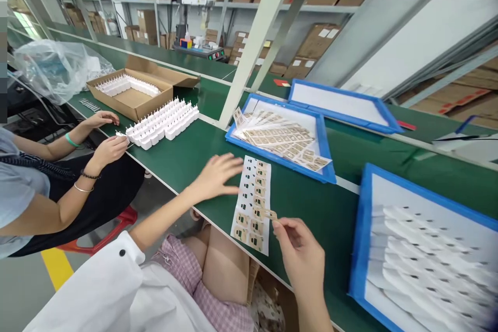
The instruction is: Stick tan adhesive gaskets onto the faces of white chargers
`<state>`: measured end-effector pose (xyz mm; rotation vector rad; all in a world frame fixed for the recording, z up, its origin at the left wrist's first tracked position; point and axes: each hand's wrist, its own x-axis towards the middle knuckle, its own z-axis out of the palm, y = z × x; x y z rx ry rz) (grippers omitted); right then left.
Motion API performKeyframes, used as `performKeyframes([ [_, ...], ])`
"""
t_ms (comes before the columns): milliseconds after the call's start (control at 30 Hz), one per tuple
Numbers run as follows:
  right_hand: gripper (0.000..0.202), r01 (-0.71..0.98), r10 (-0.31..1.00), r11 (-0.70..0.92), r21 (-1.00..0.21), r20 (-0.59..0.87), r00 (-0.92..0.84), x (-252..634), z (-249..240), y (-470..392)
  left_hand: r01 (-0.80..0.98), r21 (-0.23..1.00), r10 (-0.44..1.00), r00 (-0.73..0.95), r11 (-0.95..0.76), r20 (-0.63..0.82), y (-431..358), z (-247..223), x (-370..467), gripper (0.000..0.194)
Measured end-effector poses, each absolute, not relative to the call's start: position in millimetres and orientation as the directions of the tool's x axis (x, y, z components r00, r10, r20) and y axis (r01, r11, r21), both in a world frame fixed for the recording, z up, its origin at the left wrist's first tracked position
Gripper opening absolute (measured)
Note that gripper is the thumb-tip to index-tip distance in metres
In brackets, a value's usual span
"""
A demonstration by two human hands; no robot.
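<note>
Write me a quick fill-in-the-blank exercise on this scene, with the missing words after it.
1. The open left hand holds nothing, while the ____ one pinches a small flat tan piece.
2. The tabletop under the long white paper sheet is ____.
3. Fanned tan-patterned sheets lie in a rectangular tray with a ____ rim.
4. White plastic parts stand in rows beside an open brown ____.
Missing words: right; green; blue; box

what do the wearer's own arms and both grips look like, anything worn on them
The left arm has a loose white sleeve with a dark round button near its cuff. The left grip and right grip are five-fingered and gloveless, with no watch or bracelet visible. No right sleeve shows in view.
</note>
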<state>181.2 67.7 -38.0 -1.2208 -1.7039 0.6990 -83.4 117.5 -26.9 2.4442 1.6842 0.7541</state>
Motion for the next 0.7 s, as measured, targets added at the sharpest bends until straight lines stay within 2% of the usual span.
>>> performKeyframes([
  [67, 0.037, 0.234, 0.989, 0.147, -0.961, 0.139, -0.05, 174, -45, 65, 0.932, 0.353, 0.88, -0.097, -0.084, 0.465, 124, -13, -123, 0.052],
  [133, 0.045, 0.09, 0.999, -0.025, -0.996, -0.029, -0.043, 166, -52, 64, 0.918, 0.38, 0.822, -0.302, 0.115, 0.482, 136, 2, -165, 0.057],
  [200, 0.052, -0.024, 0.992, -0.126, -0.992, -0.126, -0.024, 162, -55, 65, 0.888, 0.388, 0.781, -0.419, 0.246, 0.463, 150, 11, -198, 0.059],
  [300, 0.056, -0.152, 0.982, -0.189, -0.97, -0.191, 0.002, 163, -56, 66, 0.864, 0.382, 0.772, -0.479, 0.328, 0.419, 167, 10, -225, 0.048],
  [400, 0.057, -0.208, 0.976, -0.211, -0.955, -0.217, 0.006, 167, -56, 65, 0.86, 0.386, 0.768, -0.485, 0.334, 0.417, 170, -1, -231, 0.047],
  [567, 0.056, -0.229, 0.978, -0.193, -0.954, -0.207, 0.036, 166, -60, 62, 0.862, 0.44, 0.778, -0.45, 0.251, 0.438, 154, -21, -236, 0.049],
  [700, 0.053, -0.239, 0.984, -0.158, -0.958, -0.173, 0.045, 165, -60, 61, 0.853, 0.499, 0.862, -0.361, 0.151, 0.356, 134, -35, -229, 0.055],
])
